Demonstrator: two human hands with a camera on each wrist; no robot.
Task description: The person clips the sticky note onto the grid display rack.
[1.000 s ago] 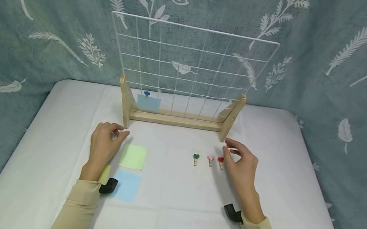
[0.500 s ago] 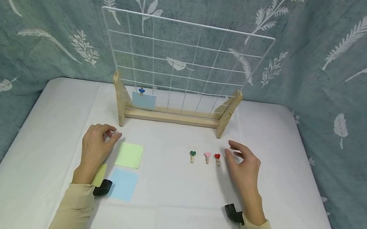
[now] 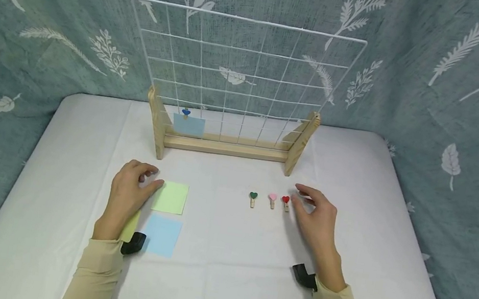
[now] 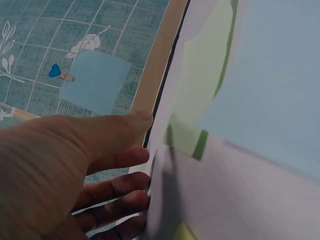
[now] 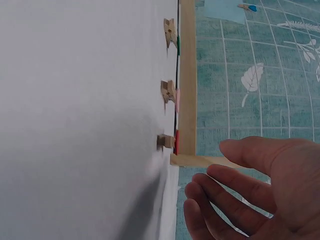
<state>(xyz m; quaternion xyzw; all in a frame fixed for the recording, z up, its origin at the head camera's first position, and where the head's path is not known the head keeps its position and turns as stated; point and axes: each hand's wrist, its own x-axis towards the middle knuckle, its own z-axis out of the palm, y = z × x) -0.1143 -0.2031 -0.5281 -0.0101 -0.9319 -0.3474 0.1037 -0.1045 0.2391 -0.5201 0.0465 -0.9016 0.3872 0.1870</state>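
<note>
My left hand (image 3: 127, 194) hovers at the left edge of a light green sticky note (image 3: 172, 198), thumb and fingers apart and holding nothing. Below that note lies a blue sticky note (image 3: 163, 236), and a yellow note (image 3: 130, 229) is partly covered by the left wrist. My right hand (image 3: 318, 218) is just right of a small clothespin with a red heart (image 3: 285, 203), its loosely bent fingers bare. Beside it lie a pink-heart clothespin (image 3: 272, 201) and a green-heart clothespin (image 3: 252, 199). In the right wrist view, a gap shows between thumb and fingers.
A white wire grid (image 3: 250, 74) stands in a wooden base (image 3: 225, 149) at the table's back. Low on its left side, a blue-heart clothespin (image 3: 186, 112) holds a blue note (image 3: 189, 126). A leaf-patterned curtain (image 3: 397, 90) hangs behind the white table (image 3: 208, 295).
The head view has shifted slightly. My left hand has come nearer the light green note, its thumb now at the note's edge. The right hand stays beside the red-heart clothespin.
</note>
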